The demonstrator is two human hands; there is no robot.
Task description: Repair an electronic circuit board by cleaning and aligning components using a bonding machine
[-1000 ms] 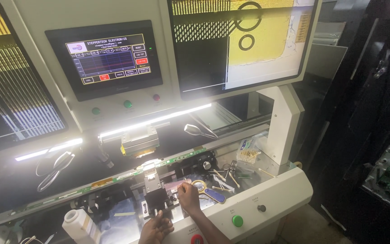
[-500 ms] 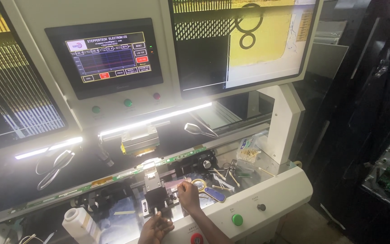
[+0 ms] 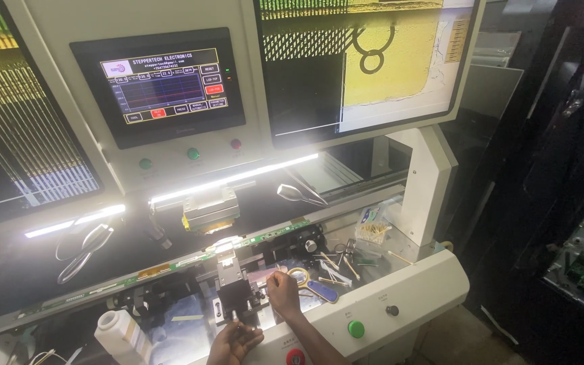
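Two hands work at the front edge of the machine's white table (image 3: 407,287), under the bright light bar. The left hand (image 3: 234,341) sits low near the front edge with fingers curled narrow; whether it pinches anything I cannot tell. The right hand (image 3: 283,292) reaches in just right of the small black metal clamp fixture (image 3: 234,297), its fingers drawn close together at the fixture's side and seemingly touching something thin and pale there. Judging by this, the step is fine positioning of a part at the fixture, which calls for small, steady fingertip moves. A blue-handled round magnifier (image 3: 312,284) lies just beside the right hand, and a white plastic bottle (image 3: 119,332) stands toward the left front corner.
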